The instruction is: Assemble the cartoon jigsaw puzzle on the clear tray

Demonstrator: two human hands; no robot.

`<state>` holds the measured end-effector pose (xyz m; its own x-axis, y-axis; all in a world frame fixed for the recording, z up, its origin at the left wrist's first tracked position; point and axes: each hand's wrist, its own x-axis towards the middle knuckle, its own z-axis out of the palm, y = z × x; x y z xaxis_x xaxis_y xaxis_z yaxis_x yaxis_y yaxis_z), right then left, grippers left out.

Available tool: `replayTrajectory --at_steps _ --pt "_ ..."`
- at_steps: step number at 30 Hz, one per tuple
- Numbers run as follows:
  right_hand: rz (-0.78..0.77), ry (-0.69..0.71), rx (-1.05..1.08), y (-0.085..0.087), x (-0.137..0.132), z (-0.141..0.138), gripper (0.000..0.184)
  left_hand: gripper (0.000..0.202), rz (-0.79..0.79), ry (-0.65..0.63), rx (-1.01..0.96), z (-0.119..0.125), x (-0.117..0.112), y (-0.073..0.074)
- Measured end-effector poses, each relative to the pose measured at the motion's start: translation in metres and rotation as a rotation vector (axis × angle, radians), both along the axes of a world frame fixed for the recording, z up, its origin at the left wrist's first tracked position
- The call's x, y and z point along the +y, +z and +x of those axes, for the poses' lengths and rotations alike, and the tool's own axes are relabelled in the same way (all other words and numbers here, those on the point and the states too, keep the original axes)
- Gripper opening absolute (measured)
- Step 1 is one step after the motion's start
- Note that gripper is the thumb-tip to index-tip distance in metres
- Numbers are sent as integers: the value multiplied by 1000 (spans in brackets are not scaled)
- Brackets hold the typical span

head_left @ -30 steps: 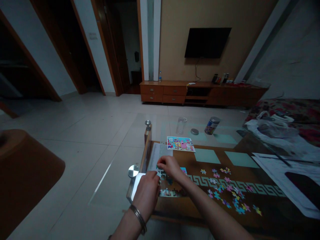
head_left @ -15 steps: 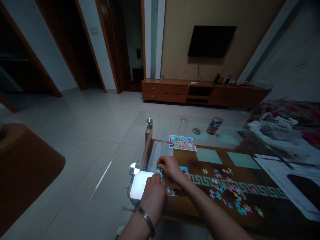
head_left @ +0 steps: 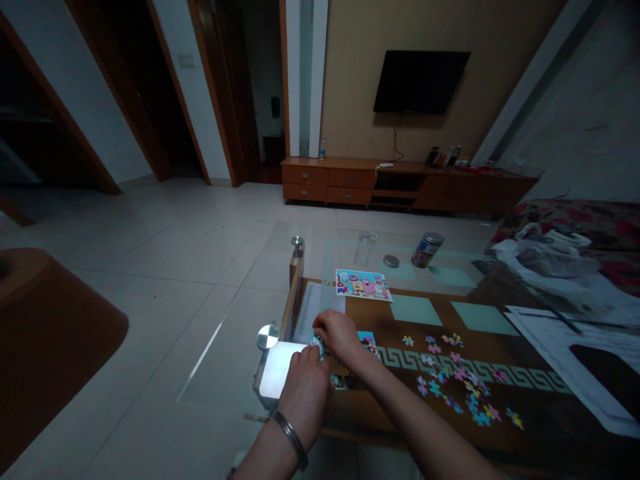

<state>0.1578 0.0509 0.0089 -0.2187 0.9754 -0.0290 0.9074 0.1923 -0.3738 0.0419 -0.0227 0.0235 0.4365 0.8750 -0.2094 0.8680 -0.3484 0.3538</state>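
Over the left end of the glass table, my right hand (head_left: 340,335) is closed in a pinch on a jigsaw puzzle piece (head_left: 317,341), which its fingertips partly cover. My left hand (head_left: 306,379), a metal bangle (head_left: 290,437) at its wrist, has its fingers bent together against the near side of the same joined pieces. Parts of the assembled puzzle (head_left: 368,340) show past my right hand, and a lower strip (head_left: 343,382) shows beside my left; the middle is hidden. Loose puzzle pieces (head_left: 473,387) lie scattered to the right.
Behind my hands lies a cartoon picture card (head_left: 364,285). Farther back stand a clear cup (head_left: 366,248), a round lid (head_left: 391,261) and a printed tin (head_left: 427,250). A lit white panel (head_left: 281,371) is left of my hands. Papers (head_left: 565,373) and plastic bags (head_left: 555,250) lie right.
The whole view has shifted very slightly. Both hands stay at the same spot on the puzzle, with only tiny finger movement; the loose pieces lie as before.
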Motion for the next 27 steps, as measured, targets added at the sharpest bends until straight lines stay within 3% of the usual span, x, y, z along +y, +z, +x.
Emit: replayTrajectory --at_steps 7,14,23,27 --pt "126 -57 246 9 6 26 16 24 78 93 -34 -24 19 -5" --pt "161 -124 323 13 -14 59 14 26 140 163 73 -43 33 -13" --pt "146 -176 232 9 -31 90 16 51 133 -88 -26 -35 27 -31" --pt "124 -194 191 10 -34 100 17 61 64 -122 20 -31 27 -38"
